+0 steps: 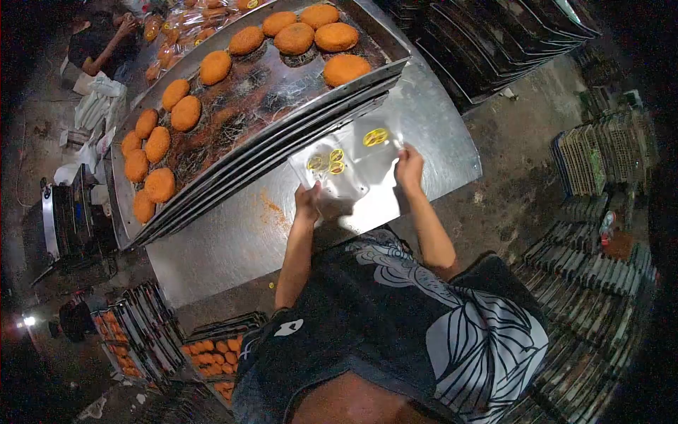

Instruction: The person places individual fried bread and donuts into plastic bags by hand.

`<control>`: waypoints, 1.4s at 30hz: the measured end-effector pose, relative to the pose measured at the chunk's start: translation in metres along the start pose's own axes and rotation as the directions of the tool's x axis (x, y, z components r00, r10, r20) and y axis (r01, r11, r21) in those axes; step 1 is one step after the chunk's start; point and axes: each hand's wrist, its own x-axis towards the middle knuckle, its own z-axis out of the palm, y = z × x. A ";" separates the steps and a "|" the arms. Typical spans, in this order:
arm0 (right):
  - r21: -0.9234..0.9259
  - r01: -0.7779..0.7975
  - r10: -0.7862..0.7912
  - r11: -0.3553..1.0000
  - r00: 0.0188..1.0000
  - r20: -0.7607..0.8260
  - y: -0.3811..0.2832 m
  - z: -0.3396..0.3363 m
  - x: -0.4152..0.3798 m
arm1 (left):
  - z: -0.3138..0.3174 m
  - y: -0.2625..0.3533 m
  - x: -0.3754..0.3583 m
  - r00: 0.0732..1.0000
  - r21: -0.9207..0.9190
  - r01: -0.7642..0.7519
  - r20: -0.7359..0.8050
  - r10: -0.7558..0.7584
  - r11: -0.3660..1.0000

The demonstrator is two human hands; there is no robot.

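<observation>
A clear plastic bag (353, 177) with yellow oval labels is stretched flat above the metal table. My left hand (307, 201) pinches its near left edge, thumb on top. At the bag's right edge, my right hand (409, 167) is closed on the plastic. Just beyond the bag stands a stack of trays (282, 134). On the top tray, round orange-brown crumbed buns (294, 39) lie along the far and left sides and at the right corner. I cannot make out anything inside the bag.
The shiny metal table (212, 261) has crumbs on it. Dark trays (487, 42) stand at upper right, stacked racks (586, 283) at right. Packed buns (183, 35) lie beyond the trays, near another person (102, 46). More trays with buns (212, 357) stand low at left.
</observation>
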 end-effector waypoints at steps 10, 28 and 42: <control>0.412 -0.423 0.061 0.807 0.753 0.655 -0.029 0.004 -0.016 | 0.006 0.009 -0.018 0.999 -0.012 -0.035 0.007 0.035 0.999; -0.082 0.104 -0.034 0.991 0.799 0.600 -0.030 0.059 -0.025 | 0.037 0.030 -0.073 0.595 0.915 -0.396 0.194 0.780 0.075; 0.346 0.302 -0.449 0.888 0.732 0.513 0.015 0.004 -0.052 | 0.052 0.000 -0.044 0.576 0.831 -0.483 0.538 0.616 -0.275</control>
